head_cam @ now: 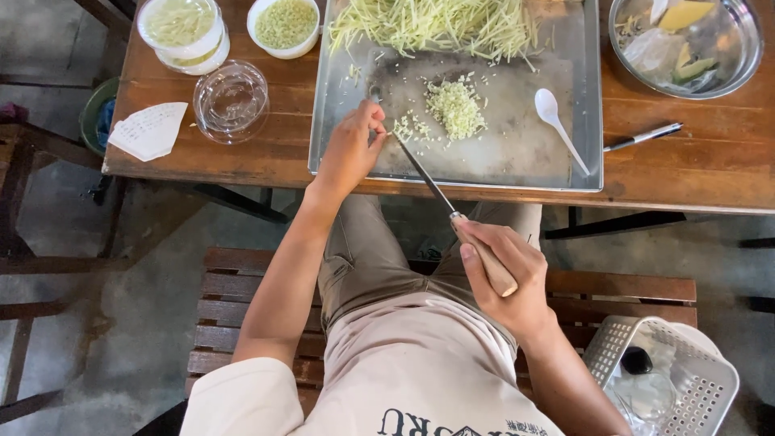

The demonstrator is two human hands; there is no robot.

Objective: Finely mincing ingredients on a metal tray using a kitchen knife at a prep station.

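My right hand [502, 270] grips the wooden handle of a long knife [428, 179], whose blade reaches up onto a metal tray [517, 157]. My left hand [353, 148] pinches the blade near its tip at the tray's left side. Just right of the tip lies a small heap of finely chopped pale green bits [454, 106], with a few scattered bits beside it. A pile of long green shreds [436, 24] covers the tray's far end. A white plastic spoon [557, 123] lies on the tray's right part.
On the wooden table [694, 161] stand a lidded tub [182, 32], a white bowl of chopped green [283, 26], an empty clear bowl [232, 101], a white fan-shaped card [150, 129], a pen [643, 136] and a metal bowl of scraps [686, 42]. A white basket [666, 383] rests on the bench.
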